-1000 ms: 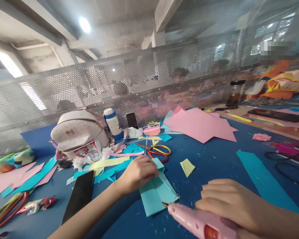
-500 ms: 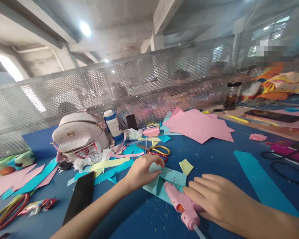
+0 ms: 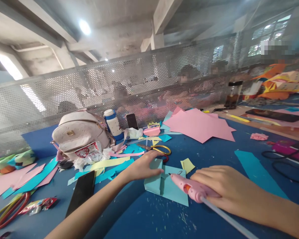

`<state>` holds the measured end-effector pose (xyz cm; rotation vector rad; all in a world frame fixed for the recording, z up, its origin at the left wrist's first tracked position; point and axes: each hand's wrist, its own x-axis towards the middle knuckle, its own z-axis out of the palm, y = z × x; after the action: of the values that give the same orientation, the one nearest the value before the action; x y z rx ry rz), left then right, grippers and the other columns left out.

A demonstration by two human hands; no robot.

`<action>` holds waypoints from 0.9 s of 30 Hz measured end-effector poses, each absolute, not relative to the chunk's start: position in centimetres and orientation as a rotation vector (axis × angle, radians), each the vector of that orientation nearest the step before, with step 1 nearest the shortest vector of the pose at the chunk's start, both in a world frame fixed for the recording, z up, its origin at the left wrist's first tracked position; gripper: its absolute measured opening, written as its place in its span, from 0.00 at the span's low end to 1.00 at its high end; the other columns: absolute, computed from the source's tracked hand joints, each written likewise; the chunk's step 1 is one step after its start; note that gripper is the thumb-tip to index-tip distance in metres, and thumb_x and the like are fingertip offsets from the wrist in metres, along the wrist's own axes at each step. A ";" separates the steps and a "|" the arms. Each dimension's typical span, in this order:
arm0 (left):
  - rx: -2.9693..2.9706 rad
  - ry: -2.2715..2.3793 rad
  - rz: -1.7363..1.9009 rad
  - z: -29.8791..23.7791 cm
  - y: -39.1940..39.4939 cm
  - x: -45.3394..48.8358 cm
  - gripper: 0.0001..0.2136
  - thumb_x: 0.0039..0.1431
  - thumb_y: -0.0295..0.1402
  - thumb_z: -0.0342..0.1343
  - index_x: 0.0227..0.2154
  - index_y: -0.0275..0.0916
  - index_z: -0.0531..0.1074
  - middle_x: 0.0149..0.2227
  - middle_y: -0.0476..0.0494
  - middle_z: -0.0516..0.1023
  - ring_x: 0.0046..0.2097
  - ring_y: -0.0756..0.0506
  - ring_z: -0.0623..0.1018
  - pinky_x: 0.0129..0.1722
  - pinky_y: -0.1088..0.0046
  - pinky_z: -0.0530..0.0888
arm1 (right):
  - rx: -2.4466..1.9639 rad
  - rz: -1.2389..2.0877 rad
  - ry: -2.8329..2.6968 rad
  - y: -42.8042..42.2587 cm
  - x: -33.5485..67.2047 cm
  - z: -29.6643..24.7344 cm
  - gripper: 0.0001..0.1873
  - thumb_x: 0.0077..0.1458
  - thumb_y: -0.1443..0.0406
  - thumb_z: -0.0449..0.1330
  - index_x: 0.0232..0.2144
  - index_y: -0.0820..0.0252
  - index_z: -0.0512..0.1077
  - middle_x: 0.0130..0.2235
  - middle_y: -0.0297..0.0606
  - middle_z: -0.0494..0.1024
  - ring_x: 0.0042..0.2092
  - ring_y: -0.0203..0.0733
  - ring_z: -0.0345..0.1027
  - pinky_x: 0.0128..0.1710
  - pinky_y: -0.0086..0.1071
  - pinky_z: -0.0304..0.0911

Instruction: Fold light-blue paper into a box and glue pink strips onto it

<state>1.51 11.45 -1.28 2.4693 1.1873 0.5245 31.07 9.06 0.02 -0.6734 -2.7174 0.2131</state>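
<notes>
My right hand (image 3: 221,187) grips a pink glue gun (image 3: 189,187) with a clear glue stick trailing from its back. Its nozzle points left onto a folded teal paper piece (image 3: 164,187) lying on the blue table (image 3: 214,156). My left hand (image 3: 142,166) rests on the paper's left edge, thumb and fingers pinching a raised fold. Yellow and red handled scissors (image 3: 161,151) lie just behind the paper.
A black phone (image 3: 81,192) lies left of my forearm. A pale backpack (image 3: 78,132), a bottle (image 3: 113,124) and paper scraps crowd the back left. Pink sheets (image 3: 199,124) lie back right, a teal strip (image 3: 259,172) right. Other people sit behind a perforated metal screen (image 3: 65,89).
The glue gun swung round from my near right to lie across the paper, nozzle now pointing left. The teal paper was refolded and turned under my left hand.
</notes>
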 end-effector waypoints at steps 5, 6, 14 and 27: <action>2.604 1.161 0.098 -0.3 11.8 2.8 0.44 0.43 0.36 0.69 0.64 0.35 0.57 0.66 0.29 0.62 0.64 0.30 0.65 0.60 0.52 0.68 | -0.881 0.190 -2.572 10.3 33.1 1.1 0.16 0.66 0.56 0.50 0.32 0.55 0.71 0.25 0.32 0.73 0.24 0.38 0.66 0.23 0.31 0.49; 2.631 1.180 0.041 -0.3 11.7 3.2 0.44 0.43 0.35 0.69 0.64 0.36 0.57 0.66 0.28 0.61 0.64 0.30 0.65 0.59 0.51 0.69 | -0.922 0.188 -2.545 10.4 33.5 1.3 0.15 0.66 0.56 0.50 0.33 0.55 0.71 0.26 0.32 0.74 0.24 0.38 0.66 0.23 0.31 0.49; 2.802 1.457 -0.230 0.8 9.8 5.5 0.30 0.47 0.29 0.62 0.56 0.31 0.67 0.51 0.26 0.73 0.52 0.26 0.74 0.48 0.46 0.73 | -1.001 0.316 -2.504 9.8 33.7 2.1 0.15 0.65 0.57 0.50 0.29 0.55 0.69 0.24 0.32 0.72 0.23 0.37 0.65 0.22 0.30 0.51; 2.647 1.655 0.012 1.5 9.7 4.3 0.11 0.50 0.25 0.55 0.37 0.40 0.76 0.40 0.41 0.82 0.41 0.38 0.81 0.39 0.64 0.76 | -0.544 0.338 -2.617 9.0 32.9 1.0 0.15 0.68 0.58 0.49 0.32 0.56 0.69 0.26 0.31 0.70 0.26 0.37 0.63 0.26 0.32 0.51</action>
<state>4.26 9.73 1.47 2.6474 1.6551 0.0117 32.94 8.98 0.95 -0.5436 -2.6168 0.3384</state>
